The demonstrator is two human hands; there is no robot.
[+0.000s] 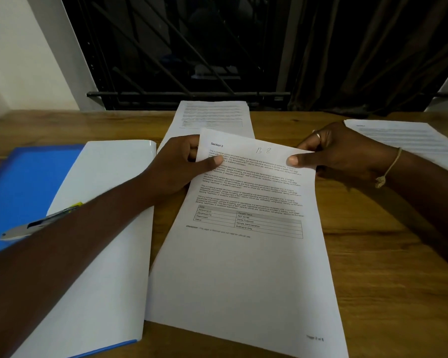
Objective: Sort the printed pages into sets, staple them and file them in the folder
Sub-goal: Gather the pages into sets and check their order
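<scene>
White printed page headed Section 2 sits mid brown wooden desk, bottom edge nearest me. Open blue plastic folder is just left, grey-yellow pen on it. Left hand and right hand each pinch 1 top corner, fingers curled on the sheet, probably to read its label for sorting. 2 white page stacks lie beyond, far centre and far right; there's bare desk to the right for moving

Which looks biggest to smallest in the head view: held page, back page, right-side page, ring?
1. held page
2. back page and right-side page: look alike, both farther off and partly hidden, so not ranked
3. ring
</scene>
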